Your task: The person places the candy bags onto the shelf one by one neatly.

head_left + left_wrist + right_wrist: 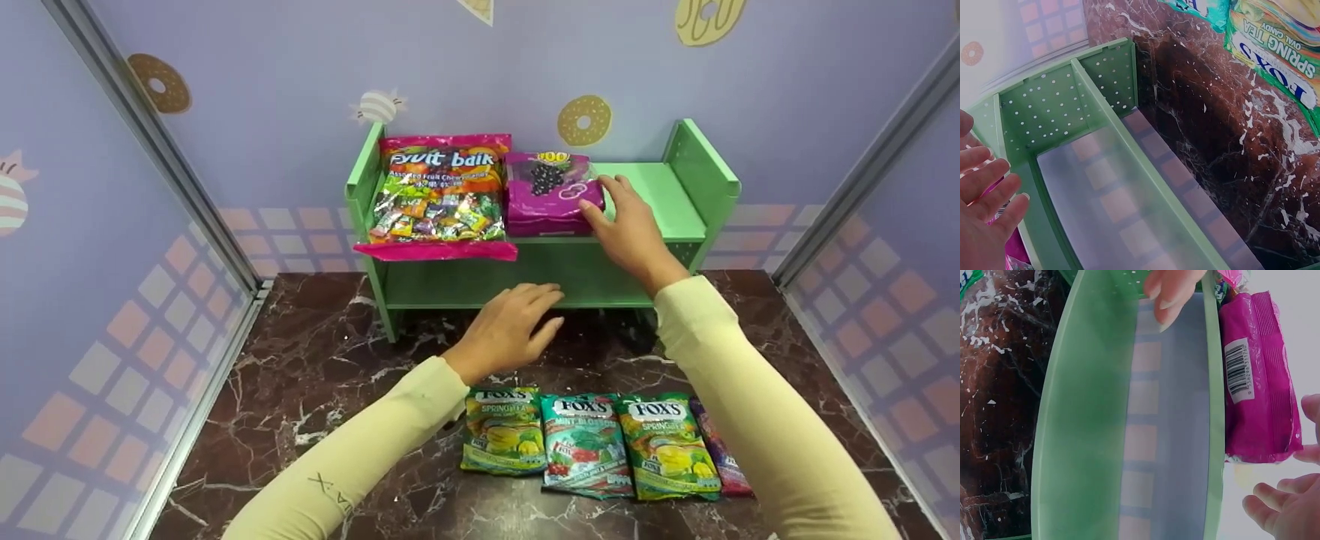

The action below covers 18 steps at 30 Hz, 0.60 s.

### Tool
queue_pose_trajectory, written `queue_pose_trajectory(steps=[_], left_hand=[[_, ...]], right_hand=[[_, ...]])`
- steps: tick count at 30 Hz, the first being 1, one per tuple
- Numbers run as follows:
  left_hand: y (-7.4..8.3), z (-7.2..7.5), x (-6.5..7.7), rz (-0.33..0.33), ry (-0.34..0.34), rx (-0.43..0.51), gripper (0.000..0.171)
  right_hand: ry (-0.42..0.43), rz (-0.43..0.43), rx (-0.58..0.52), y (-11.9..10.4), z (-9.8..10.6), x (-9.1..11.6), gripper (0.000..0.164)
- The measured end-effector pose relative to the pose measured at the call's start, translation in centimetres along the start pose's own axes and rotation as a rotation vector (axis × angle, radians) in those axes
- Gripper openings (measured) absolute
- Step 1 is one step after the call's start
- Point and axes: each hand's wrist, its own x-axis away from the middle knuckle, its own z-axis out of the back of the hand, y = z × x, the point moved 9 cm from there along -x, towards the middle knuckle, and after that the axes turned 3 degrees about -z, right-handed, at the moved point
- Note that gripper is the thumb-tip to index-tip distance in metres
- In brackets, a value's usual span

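On the green rack's top shelf lies a purple candy bag (551, 196) with a dark grape picture; the right wrist view shows its barcode end. My right hand (634, 232) is at the bag's right end, thumb by its front corner and fingers loosely extended (1292, 506). To its left, a large pink-edged bag of assorted fruit chewy candy (442, 199) overhangs the shelf's front edge. My left hand (510, 330) hovers before the lower shelf with relaxed, spread fingers (988, 202), holding nothing.
The green rack (701, 169) has raised side panels and a lower shelf (465, 281). In front, several Fox's candy bags lie in a row on the dark marbled surface, including a green-and-red mint one (589, 446). Patterned walls (285, 97) enclose the back and sides.
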Motion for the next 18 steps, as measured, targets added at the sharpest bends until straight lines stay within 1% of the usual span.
queue_pose_trajectory(steps=[4,10,15,18], left_hand=[[0.1,0.1,-0.1,0.006,0.013,0.024,0.043],[0.1,0.3,-0.5,0.030,0.047,0.099,0.043],[0.0,0.0,-0.4,0.054,0.046,0.128,0.044],[-0.1,-0.1,-0.2,0.080,0.044,0.167,0.045]], right_hand=[[-0.001,-0.014,-0.031,0.3,0.5,0.9,0.067],[0.000,-0.027,-0.079,0.5,1.1,2.2,0.068],[-0.014,-0.042,-0.089,1.0,1.1,3.5,0.069],[-0.007,-0.036,-0.089,1.4,1.1,4.3,0.067]])
